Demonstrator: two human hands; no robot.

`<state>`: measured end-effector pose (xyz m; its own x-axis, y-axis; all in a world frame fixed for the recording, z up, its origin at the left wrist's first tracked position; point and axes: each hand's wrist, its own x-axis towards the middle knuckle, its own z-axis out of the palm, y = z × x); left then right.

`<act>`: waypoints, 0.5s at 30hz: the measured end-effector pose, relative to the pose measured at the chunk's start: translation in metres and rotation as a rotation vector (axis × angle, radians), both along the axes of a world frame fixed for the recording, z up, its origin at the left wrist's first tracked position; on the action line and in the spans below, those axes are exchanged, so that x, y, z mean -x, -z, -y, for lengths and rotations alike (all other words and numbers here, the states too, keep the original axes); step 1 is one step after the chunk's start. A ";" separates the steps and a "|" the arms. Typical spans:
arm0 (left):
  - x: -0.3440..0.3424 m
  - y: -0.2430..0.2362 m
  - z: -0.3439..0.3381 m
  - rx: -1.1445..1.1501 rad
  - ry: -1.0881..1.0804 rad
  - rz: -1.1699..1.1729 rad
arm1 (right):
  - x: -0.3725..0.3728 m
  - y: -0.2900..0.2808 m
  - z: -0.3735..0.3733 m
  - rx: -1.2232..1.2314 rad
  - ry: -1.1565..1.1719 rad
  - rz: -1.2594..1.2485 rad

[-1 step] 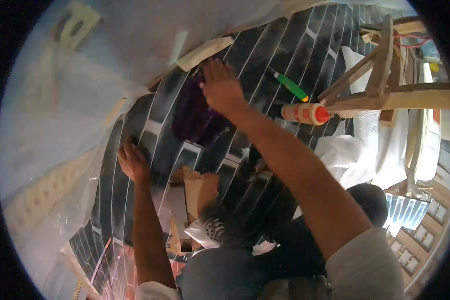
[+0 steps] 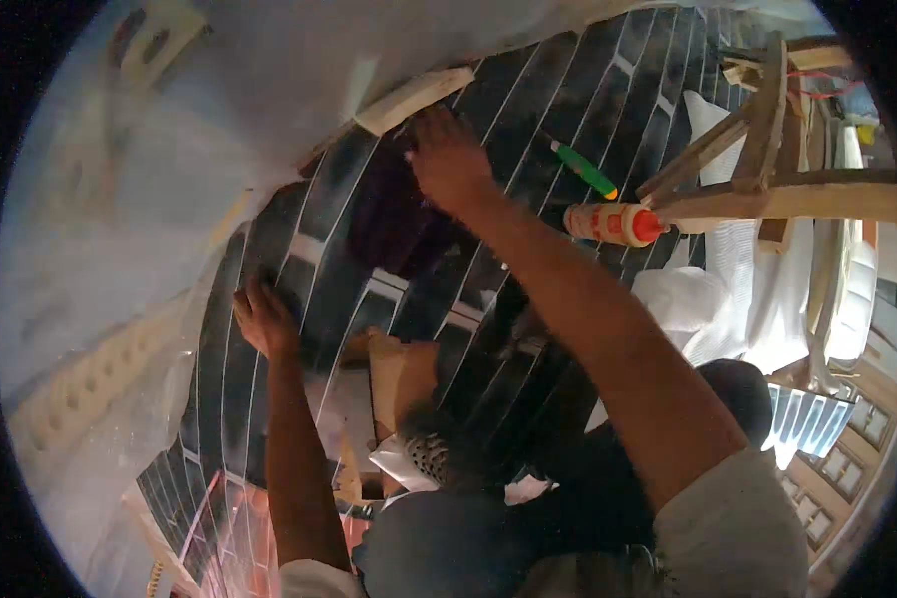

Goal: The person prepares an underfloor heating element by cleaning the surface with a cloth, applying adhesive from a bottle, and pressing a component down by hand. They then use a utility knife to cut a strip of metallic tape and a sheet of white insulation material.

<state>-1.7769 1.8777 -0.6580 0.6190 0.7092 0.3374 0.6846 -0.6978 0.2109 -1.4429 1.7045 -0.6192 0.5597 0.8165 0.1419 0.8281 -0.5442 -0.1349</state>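
My right hand point(image 2: 450, 164) is on a crumpled dark purple cloth point(image 2: 394, 224), which spreads out beneath and beside it on a dark plank-patterned surface point(image 2: 528, 90) with pale lines. The fingers seem bent over the cloth's upper edge, though shadow hides part of the grip. A short pale piece of wood point(image 2: 416, 100) lies just beyond those fingertips. Over to the left, my left hand point(image 2: 266, 319) rests with fingers apart on the same dark surface, holding nothing.
A green-handled tool point(image 2: 585, 169) and a bottle with a red cap point(image 2: 613, 224) lie right of my right arm. Further right stand a wooden frame point(image 2: 787, 194) and white sheeting point(image 2: 683, 299). Translucent plastic point(image 2: 169, 199) covers the left. Torn cardboard point(image 2: 394, 374) lies between my arms.
My right hand has shifted slightly up and to the right, and the purple cloth has moved a little with it. My left hand stays in place.
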 end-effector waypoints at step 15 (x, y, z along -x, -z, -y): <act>-0.026 -0.009 0.000 -0.045 0.056 0.022 | 0.132 -0.008 0.006 0.135 -0.069 0.058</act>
